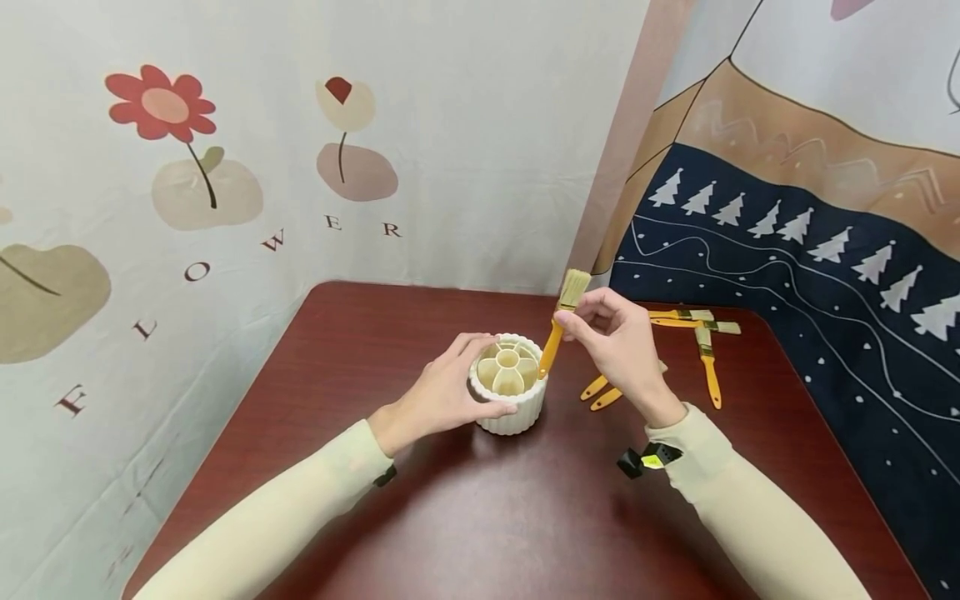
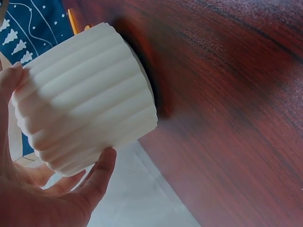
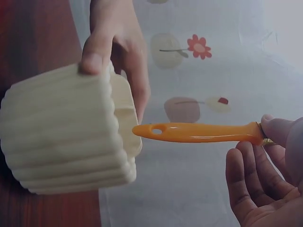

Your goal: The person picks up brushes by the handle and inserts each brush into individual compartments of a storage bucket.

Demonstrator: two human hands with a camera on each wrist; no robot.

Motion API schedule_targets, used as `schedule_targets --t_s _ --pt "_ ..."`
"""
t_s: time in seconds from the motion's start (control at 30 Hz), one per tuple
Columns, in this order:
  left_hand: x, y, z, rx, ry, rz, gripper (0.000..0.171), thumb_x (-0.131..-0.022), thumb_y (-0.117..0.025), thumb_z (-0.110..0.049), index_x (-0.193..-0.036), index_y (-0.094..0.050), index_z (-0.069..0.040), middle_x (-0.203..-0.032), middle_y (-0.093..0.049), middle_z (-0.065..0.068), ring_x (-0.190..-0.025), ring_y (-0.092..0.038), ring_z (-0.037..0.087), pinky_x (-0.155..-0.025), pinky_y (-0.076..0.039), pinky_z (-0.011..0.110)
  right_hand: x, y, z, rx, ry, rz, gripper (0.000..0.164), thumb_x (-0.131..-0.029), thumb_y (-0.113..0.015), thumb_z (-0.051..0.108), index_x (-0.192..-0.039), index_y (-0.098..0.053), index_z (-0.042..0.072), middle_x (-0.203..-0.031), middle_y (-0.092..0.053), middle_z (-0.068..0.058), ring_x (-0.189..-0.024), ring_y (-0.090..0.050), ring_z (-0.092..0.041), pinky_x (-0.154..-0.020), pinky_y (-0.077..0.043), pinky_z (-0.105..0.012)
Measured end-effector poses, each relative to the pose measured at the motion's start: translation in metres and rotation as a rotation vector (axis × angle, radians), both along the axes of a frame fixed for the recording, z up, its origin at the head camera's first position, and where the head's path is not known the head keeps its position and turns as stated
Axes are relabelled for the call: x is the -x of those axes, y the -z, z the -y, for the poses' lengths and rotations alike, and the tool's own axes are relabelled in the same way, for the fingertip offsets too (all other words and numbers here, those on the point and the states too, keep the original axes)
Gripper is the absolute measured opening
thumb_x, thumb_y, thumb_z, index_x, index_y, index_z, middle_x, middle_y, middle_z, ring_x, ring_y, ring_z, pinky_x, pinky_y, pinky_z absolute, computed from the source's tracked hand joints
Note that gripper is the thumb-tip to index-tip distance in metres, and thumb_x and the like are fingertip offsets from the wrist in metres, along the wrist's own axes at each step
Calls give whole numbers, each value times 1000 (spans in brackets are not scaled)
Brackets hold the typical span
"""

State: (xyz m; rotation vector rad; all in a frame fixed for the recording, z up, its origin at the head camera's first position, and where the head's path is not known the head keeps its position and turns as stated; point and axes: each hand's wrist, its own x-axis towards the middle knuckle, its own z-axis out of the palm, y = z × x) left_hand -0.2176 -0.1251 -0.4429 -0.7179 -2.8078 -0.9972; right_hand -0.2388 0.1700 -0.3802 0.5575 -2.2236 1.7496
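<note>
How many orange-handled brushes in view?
5, possibly more hidden: one orange-handled brush held in the right hand; two lying behind it, two partly hidden under that hand.

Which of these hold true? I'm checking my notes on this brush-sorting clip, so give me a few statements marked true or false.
1. The left hand grips the ribbed white holder. True.
2. The right hand pinches an orange-handled brush. True.
3. The brush's bristles point down into the holder. False: the handle end points down, bristles up.
4. The holder is undivided inside. False: it has petal-shaped compartments.
5. Spare brushes lie on the table. True.
</note>
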Motion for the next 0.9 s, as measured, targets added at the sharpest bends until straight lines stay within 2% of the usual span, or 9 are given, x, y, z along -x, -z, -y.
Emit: schedule_targets --t_s 0.07,0.23,0.53,0.7,0.9 --pt "0 0 0 -1 2 6 107 -87 -101 -60 -173 -52 -21 -171 -55 5 -146 -71 31 -117 -63 61 -2 -2 3 4 -14 -5 19 -104 -90 9 -117 -77 3 -99 -85 5 -84 -83 -19 -86 -70 -23" --pt "0 -1 0 0 6 11 108 -87 -101 -61 -174 -51 -22 -173 -54 5 -146 -72 32 -118 -62 62 -7 -4 10 0 -43 6 20 -103 -90 10 -117 -77 4 -103 -85 -1 -89 -84 -29 -89 -71 -25" --pt "2 -1 2 5 -1 16 109 -88 -99 -64 -175 -49 -23 -174 -53 2 -148 -71 31 -118 -61 66 -13 -8 22 -13 -98 -16 23 -101 -92 5 -119 -78 3 -112 -87 -16 -94 -82 -12 -93 -69 -23" --pt "2 -3 3 0 -1 22 108 -87 -100 -63 -174 -50 -25 -173 -53 1 -148 -71 30 -118 -62 62 -14 -10 27 -18 -123 -21 22 -100 -92 4 -118 -80 4 -110 -87 -16 -93 -81 -13 -89 -69 -22" --pt "0 -1 3 -7 11 31 106 -88 -99 -63 -174 -49 -27 -171 -54 0 -148 -70 29 -118 -62 60 -16 -4 30 -74 -143 -33 22 -99 -93 5 -118 -83 8 -111 -86 -12 -92 -82 -15 -88 -69 -23"
